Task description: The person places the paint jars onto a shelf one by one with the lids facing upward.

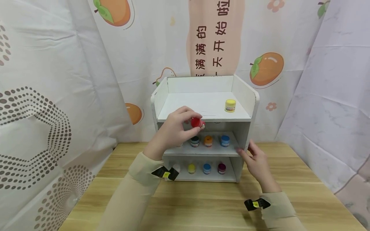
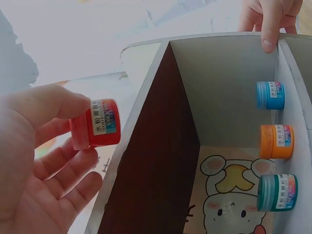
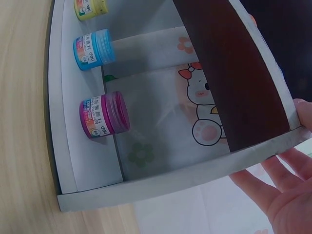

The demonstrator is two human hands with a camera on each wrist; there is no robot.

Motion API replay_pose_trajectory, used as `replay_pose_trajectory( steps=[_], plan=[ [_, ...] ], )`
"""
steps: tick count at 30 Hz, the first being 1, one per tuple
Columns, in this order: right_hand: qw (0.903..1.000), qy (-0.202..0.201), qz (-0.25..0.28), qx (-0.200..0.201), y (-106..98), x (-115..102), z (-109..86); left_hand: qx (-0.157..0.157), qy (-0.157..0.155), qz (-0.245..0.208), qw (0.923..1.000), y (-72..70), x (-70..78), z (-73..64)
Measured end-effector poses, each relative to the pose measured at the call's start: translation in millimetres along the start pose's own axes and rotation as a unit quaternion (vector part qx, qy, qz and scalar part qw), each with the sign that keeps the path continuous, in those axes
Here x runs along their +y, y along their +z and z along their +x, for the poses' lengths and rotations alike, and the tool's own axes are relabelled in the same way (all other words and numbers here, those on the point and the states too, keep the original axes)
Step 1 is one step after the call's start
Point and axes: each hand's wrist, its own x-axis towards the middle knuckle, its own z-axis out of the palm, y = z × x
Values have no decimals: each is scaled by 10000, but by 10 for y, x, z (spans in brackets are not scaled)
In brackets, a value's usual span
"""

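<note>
In the head view, my left hand (image 1: pixel 177 128) holds a small red paint jar (image 1: pixel 198 123) in front of the white shelf unit's (image 1: pixel 190 102) top board. The left wrist view shows that red jar (image 2: pixel 105 124) tilted on its side between thumb and fingers, its label outward. My right hand (image 1: pixel 257 160) grips the unit's right side panel at middle-shelf height. In the right wrist view, the thumb lies by the panel's front edge and the fingers (image 3: pixel 287 170) reach round its outer face. A yellow paint jar (image 1: pixel 230 106) stands at the right of the top board.
On the middle shelf stand dark green (image 1: pixel 195 141), orange (image 1: pixel 208 141) and blue (image 1: pixel 225 141) jars, with a pale one partly hidden behind the left hand. The bottom shelf bears white (image 1: pixel 176 167), yellow (image 1: pixel 191 168), blue (image 1: pixel 207 169) and purple (image 1: pixel 221 168) jars. A wooden table (image 1: pixel 202 205) supports the unit.
</note>
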Motion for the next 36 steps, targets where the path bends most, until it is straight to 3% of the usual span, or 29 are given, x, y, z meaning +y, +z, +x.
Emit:
replay_pose_trajectory(
  steps=[14,23,36],
  plan=[
    [9999,65,-77,-15,3,-16,-15,292,-528,573,9965,56,-49,442],
    [10000,92,-14,-22,1,-1,-17,-53,-868,709,9937,117,-72,672],
    [9999,105,-127,3,-3,0,-11,-298,-1424,834,9858,261,-109,840]
  ],
)
